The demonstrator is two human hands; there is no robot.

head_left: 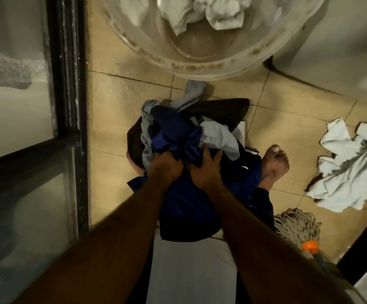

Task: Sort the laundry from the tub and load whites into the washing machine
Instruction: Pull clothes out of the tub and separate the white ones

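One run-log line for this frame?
left hand: grips bundle of dark blue and grey clothes | right hand: grips same bundle | round translucent plastic tub: white laundry inside | beige tiled floor: crumpled white cloth at right

Beige tiled floor (116, 102) with laundry in piles

A round translucent tub (200, 66) stands at the far end. Just in front of it lies a heap of dark, blue and grey clothes (178, 132), with a bare foot (274, 163) planted beside its right edge. White cloths (349, 172) lie crumpled well to the right, and a string mop head (296, 224) rests near them.
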